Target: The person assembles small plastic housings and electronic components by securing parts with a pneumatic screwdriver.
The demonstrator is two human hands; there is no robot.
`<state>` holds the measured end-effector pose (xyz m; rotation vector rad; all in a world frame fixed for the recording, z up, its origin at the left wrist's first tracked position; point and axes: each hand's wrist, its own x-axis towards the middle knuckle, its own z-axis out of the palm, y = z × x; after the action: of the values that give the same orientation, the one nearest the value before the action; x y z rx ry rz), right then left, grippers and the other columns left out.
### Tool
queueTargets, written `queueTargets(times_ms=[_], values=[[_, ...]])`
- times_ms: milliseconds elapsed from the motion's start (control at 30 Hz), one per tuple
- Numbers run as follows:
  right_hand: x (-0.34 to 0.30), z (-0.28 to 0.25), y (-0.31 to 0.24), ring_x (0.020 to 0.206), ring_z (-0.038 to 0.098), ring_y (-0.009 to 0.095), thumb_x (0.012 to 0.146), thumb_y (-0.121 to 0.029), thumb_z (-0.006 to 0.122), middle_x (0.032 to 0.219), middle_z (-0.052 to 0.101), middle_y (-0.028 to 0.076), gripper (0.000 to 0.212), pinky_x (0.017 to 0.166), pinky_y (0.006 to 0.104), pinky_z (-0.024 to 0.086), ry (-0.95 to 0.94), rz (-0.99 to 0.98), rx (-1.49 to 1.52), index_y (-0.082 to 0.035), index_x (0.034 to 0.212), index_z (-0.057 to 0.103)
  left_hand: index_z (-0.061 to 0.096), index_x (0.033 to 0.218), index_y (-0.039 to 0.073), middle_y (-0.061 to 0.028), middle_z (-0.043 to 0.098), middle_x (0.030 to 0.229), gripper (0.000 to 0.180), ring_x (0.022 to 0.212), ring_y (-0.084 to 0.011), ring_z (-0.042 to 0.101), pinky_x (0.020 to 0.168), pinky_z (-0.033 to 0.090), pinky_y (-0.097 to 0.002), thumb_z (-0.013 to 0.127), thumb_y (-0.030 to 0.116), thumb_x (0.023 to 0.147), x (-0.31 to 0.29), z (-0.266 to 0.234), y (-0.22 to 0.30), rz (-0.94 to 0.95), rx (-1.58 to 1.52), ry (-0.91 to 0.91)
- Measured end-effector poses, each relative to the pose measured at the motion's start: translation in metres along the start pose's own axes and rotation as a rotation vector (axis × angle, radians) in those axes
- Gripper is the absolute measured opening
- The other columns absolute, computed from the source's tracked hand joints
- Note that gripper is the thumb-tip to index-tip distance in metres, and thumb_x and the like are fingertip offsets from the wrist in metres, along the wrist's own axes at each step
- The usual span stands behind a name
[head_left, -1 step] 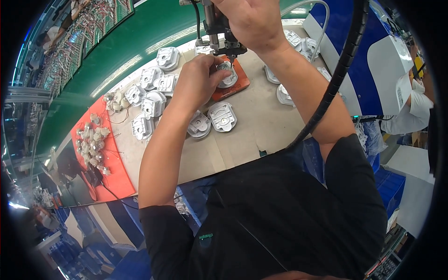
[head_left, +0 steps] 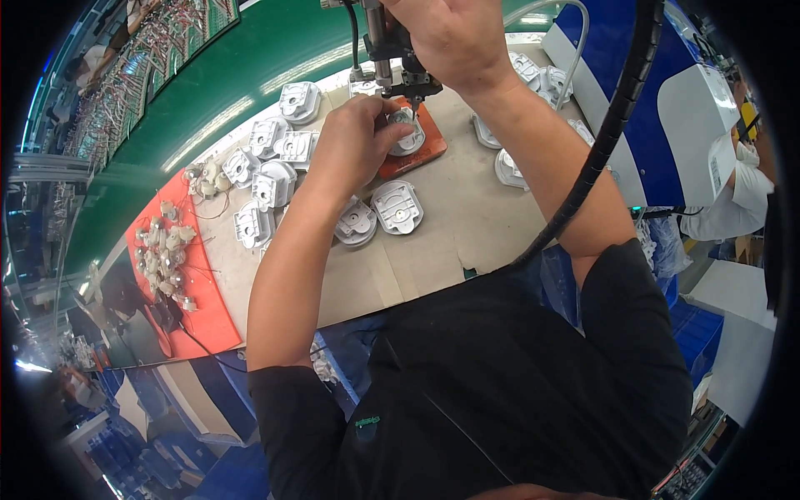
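My left hand (head_left: 352, 143) touches the housing (head_left: 408, 145) on the red block (head_left: 431, 150), far on the desk (head_left: 462, 221). My right hand (head_left: 460, 43) is raised beside the driver (head_left: 414, 89). I cannot tell whether either grips.

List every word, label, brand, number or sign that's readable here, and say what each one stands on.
No text to quote: nothing reads clearly.
Black shirt: a small green mark, apparently lettering, too small and blurred to read.
White-and-blue casing at right: a faint small patch, too indistinct to tell whether it is print.
White parts on the table: no readable lettering.
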<state>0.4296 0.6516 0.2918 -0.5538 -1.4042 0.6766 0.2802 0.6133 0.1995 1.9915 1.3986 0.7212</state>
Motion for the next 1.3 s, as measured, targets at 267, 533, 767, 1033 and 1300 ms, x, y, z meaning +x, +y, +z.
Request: queueTargets(times_ms=[267, 533, 767, 1033, 1300], values=[[-0.005, 0.003, -0.016, 0.065, 0.050, 0.006, 0.096, -0.019, 0.073, 0.079, 0.052, -0.003, 0.034, 0.057, 0.0231, 0.041, -0.027, 0.026, 0.035, -0.007, 0.116, 0.048, 0.071, 0.110, -0.002, -0.0195, 0.071, 0.094, 0.042, 0.083, -0.0314, 0.070, 0.076, 0.055, -0.0402, 0.086, 0.021, 0.078, -0.008, 0.000, -0.008, 0.007, -0.039, -0.013], [-0.007, 0.027, -0.032, 0.065, 0.046, 0.004, 0.098, -0.020, 0.071, 0.080, 0.051, -0.006, 0.030, 0.056, 0.0205, 0.038, -0.083, -0.051, 0.104, -0.008, 0.116, 0.050, 0.069, 0.120, 0.005, -0.0164, 0.069, 0.103, 0.055, 0.094, -0.0307, 0.068, 0.083, 0.054, -0.0390, 0.089, 0.017, 0.070, -0.023, -0.012, -0.035, -0.024, 0.013, -0.148], [-0.017, 0.031, -0.012, 0.066, 0.046, 0.004, 0.097, -0.019, 0.071, 0.083, 0.050, -0.005, 0.032, 0.056, 0.0203, 0.038, -0.071, -0.002, 0.154, -0.009, 0.117, 0.048, 0.072, 0.120, 0.006, -0.0161, 0.071, 0.102, 0.053, 0.092, -0.0310, 0.070, 0.083, 0.055, -0.0388, 0.089, 0.018, 0.070, -0.019, -0.007, -0.025, -0.015, 0.097, -0.097], [-0.024, 0.037, 0.011, 0.068, 0.046, 0.004, 0.097, -0.018, 0.071, 0.083, 0.050, -0.005, 0.031, 0.060, 0.0201, 0.038, -0.064, -0.006, 0.105, -0.009, 0.117, 0.049, 0.072, 0.121, 0.003, -0.0162, 0.073, 0.099, 0.057, 0.091, -0.0304, 0.071, 0.081, 0.056, -0.0388, 0.089, 0.021, 0.070, -0.018, -0.004, -0.039, -0.055, 0.043, -0.077], [-0.010, 0.036, -0.003, 0.068, 0.047, 0.004, 0.097, -0.017, 0.072, 0.082, 0.050, -0.006, 0.034, 0.058, 0.0205, 0.039, -0.084, -0.057, 0.112, -0.009, 0.121, 0.049, 0.072, 0.119, 0.002, -0.0172, 0.072, 0.099, 0.057, 0.091, -0.0311, 0.071, 0.081, 0.056, -0.0391, 0.090, 0.023, 0.069, -0.012, -0.017, -0.020, -0.006, 0.114, -0.034]])
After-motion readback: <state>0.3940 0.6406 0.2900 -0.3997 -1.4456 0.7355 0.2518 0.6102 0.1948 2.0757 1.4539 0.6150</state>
